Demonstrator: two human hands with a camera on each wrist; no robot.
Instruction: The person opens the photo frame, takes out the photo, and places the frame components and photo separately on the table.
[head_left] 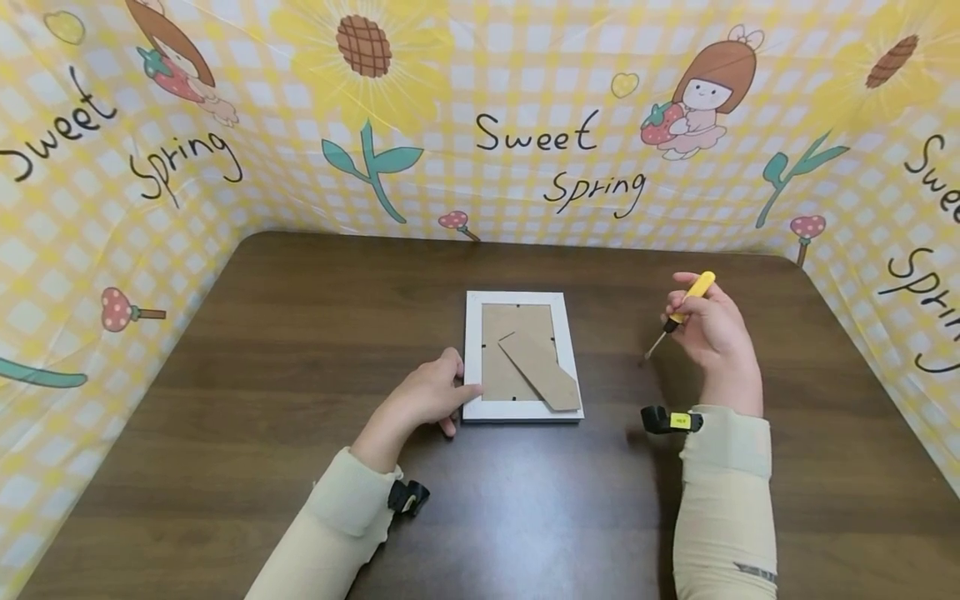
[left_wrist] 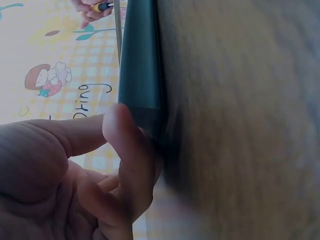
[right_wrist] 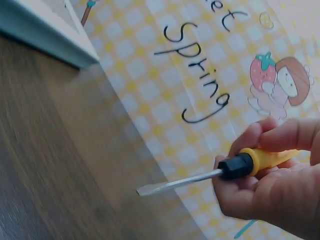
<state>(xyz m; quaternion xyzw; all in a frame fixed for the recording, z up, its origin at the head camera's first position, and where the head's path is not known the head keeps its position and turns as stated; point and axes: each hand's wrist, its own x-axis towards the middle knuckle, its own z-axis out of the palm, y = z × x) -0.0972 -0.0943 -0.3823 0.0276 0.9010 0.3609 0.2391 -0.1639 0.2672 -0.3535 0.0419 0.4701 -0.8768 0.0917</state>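
Note:
A white picture frame (head_left: 473,358) lies face down on the table, its brown backboard (head_left: 495,375) and slanted stand leg (head_left: 542,373) showing. My left hand (head_left: 429,388) holds the frame's lower left edge, thumb on top and fingers against the side. In the left wrist view, the fingers (left_wrist: 132,155) meet the corner of the frame's dark-looking side (left_wrist: 139,65). To the right of the frame, my right hand (head_left: 712,329) grips a flathead screwdriver (head_left: 699,287) by its yellow and black handle. Its metal tip (right_wrist: 150,190) points down and left, apart from the frame.
The dark wooden table (head_left: 300,333) is bordered at the back and sides by a yellow checked cloth (head_left: 525,192) with printed flowers and words. Black straps (head_left: 408,497) sit at both wrists. Small dark tabs line the backboard's edges.

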